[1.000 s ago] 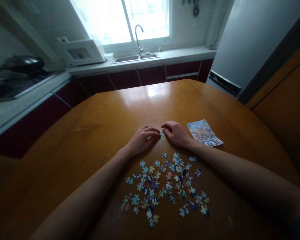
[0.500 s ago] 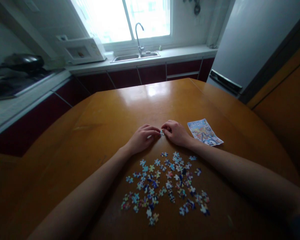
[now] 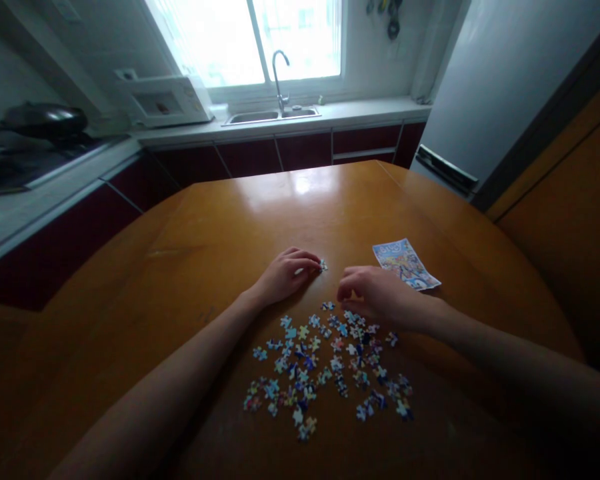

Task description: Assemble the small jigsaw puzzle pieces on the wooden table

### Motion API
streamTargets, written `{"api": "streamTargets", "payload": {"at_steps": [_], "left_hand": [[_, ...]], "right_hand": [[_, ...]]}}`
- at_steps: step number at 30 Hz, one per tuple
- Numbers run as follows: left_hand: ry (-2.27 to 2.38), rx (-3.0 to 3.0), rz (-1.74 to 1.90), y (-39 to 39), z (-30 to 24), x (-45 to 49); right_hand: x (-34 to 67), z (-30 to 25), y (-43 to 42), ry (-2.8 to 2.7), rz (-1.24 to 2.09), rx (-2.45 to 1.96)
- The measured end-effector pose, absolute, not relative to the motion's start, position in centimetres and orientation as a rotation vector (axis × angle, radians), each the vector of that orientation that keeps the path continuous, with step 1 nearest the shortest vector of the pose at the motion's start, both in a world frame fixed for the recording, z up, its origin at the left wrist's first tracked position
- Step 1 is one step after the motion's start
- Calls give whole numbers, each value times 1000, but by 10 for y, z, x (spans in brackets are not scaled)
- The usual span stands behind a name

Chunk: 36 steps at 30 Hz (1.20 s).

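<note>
Here, left hand [image 3: 286,275] pinching puzzle cluster [image 3: 324,265] at fingertips; right hand [image 3: 377,295] curled, hold unclear.

Room across far tabletop [image 3: 270,217]; puzzle pieces [image 3: 336,364] clutter near side.

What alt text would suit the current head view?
A person's left hand touches a small bit of puzzle on a wooden table, while the right hand is near scattered jigsaw pieces and a printed sheet. A sink and window lie beyond.

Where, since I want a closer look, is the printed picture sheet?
In the head view, the printed picture sheet lies on the wooden table, right of centre, just beyond the right hand and farther off than the scattered jigsaw pieces.
</note>
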<state>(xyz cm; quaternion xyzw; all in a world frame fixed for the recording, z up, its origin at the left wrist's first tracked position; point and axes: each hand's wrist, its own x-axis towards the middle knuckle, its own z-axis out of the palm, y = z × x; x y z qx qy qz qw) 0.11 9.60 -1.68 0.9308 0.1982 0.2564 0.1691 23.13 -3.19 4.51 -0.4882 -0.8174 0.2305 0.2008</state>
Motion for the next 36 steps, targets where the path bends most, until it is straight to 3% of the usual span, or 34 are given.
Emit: {"api": "streamTargets", "payload": {"at_steps": [6, 24, 30, 36], "left_hand": [[557, 2640, 746, 96, -16, 2], [560, 2642, 745, 94, -16, 1], [586, 2651, 709, 90, -16, 1], [625, 2667, 699, 88, -16, 0]], "right_hand": [[236, 31, -73, -2439, 613, -1442], [228, 26, -70, -2403, 726, -1380], [236, 36, -44, -2204, 825, -1379], [224, 14, 9, -1801, 895, -1230]]}}
